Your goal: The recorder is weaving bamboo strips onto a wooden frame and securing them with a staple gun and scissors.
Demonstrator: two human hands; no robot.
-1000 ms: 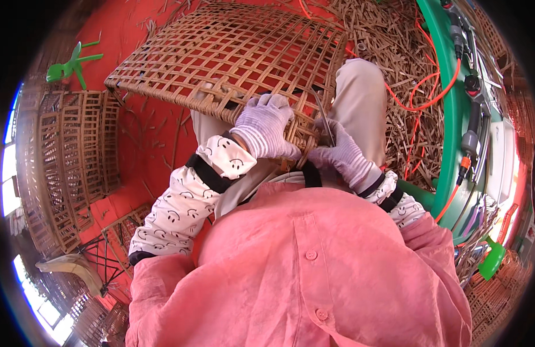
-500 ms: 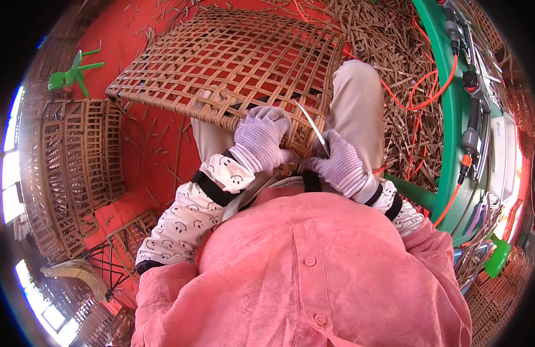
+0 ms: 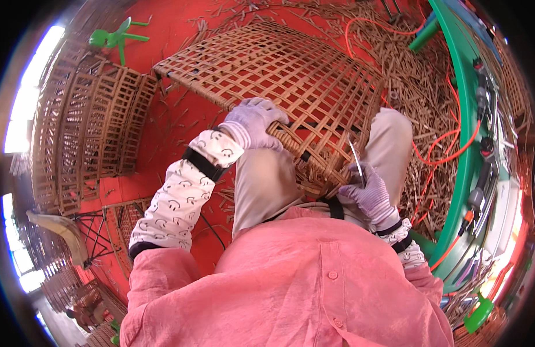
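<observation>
A large woven basket [image 3: 294, 123] of brown strips, with an open lattice, lies tilted across my lap. My left hand [image 3: 253, 122], in a pale purple striped glove, is closed around its thick bound rim. By the basket's near corner, my right hand [image 3: 372, 198], gloved alike, is closed on a thin curved metal blade [image 3: 355, 156]. Its bright tip points up and away from me, beside the lattice. The blade's lower end is hidden in my fingers, so I cannot tell what handle it has.
Stacked woven baskets [image 3: 96, 115] stand at the left, near a small green stool [image 3: 120, 37]. A green table [image 3: 465, 115] at the right holds power tools, with an orange cable [image 3: 447, 159] hanging off it. Cut strips [image 3: 389, 63] litter the red floor.
My hands have moved apart. The left has shifted along the rim, away from the near corner, while the right has drawn back rightward with the blade. The view has shifted too.
</observation>
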